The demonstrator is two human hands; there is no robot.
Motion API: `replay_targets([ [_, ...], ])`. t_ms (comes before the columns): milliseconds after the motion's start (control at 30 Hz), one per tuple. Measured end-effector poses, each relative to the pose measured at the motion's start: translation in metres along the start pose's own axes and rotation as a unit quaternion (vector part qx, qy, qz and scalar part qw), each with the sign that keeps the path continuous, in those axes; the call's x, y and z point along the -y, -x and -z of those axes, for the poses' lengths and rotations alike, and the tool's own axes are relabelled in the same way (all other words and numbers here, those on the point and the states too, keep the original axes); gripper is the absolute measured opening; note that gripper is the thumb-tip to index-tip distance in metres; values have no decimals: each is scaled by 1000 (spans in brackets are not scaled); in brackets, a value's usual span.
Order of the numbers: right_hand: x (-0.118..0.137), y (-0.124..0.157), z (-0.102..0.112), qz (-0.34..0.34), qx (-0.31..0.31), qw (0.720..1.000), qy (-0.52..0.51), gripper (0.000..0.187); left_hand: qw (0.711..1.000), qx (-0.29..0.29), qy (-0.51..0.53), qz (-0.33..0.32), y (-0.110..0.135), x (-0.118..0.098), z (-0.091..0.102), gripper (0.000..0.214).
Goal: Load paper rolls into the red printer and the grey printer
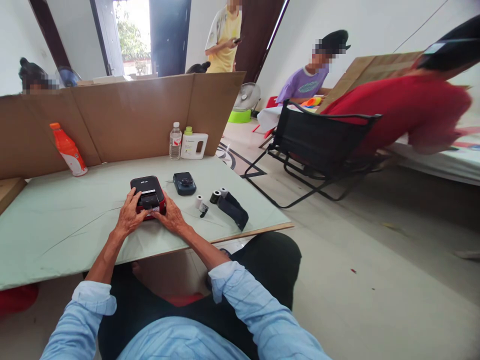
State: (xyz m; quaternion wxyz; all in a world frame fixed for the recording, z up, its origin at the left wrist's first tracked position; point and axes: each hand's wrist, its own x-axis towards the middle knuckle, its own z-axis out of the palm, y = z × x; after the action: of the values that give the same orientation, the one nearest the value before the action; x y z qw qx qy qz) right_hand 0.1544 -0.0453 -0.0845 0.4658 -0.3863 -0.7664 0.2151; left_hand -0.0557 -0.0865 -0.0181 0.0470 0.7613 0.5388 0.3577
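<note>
A small black and red printer (pixel 147 194) sits on the pale green tabletop (pixel 56 225) in front of me. My left hand (pixel 128 215) grips its left side, fingers curled on the near edge. My right hand (pixel 170 214) clasps its right side, thumb toward the front. A dark blue device (pixel 184 183) lies just to the right. Beyond it are a white paper roll (pixel 198 201), a black roll (pixel 215 196) and a black pouch (pixel 234 210).
A cardboard screen (pixel 131 115) stands along the table's far edge, with an orange bottle (pixel 69 150), a water bottle (pixel 175 141) and a white jug (pixel 194 145) before it. A black folding chair (pixel 318 145) stands to the right. Several people sit or stand nearby.
</note>
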Motion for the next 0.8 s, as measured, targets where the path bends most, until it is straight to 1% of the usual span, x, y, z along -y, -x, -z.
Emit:
replay_targets([
  [100, 1, 0, 1, -3, -3, 1000, -5, 97, 1000, -6, 15, -1, 0, 1, -1, 64],
  [400, 1, 2, 1, -26, -2, 1000, -6, 96, 997, -60, 38, 21, 4, -3, -15, 56],
  [800, -1, 8, 2, -26, -3, 1000, 4, 90, 992, -95, 76, 42, 11, -10, -28, 52],
])
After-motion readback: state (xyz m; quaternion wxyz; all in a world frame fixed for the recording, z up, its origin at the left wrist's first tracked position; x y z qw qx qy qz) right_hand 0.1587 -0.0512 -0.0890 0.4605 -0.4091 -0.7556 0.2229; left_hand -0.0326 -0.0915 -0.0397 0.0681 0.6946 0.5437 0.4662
